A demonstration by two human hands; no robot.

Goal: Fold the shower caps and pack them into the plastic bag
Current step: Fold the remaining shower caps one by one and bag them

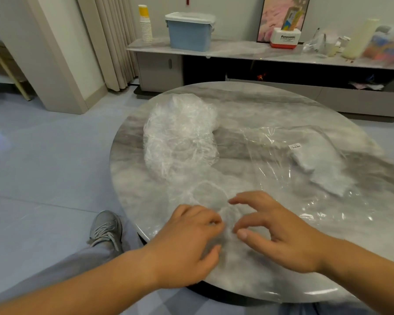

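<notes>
A heap of crumpled clear shower caps (180, 135) lies on the left half of the round marble table (271, 105). One thin clear shower cap (210, 194) is spread flat near the front edge. My left hand (187, 242) pinches its near edge with curled fingers. My right hand (275, 228) hovers over the same cap, fingers curled, thumb and forefinger close to the film; I cannot tell whether they hold it. A clear plastic bag (305, 178) with a small white label lies on the right, several folded caps (323, 169) inside it.
A low marble-topped sideboard (237, 51) stands behind the table with a blue lidded bin (190, 30), a stack of paper cups (145, 23) and a Panasonic box (286, 37). My grey shoe (106, 228) rests on the floor left of the table.
</notes>
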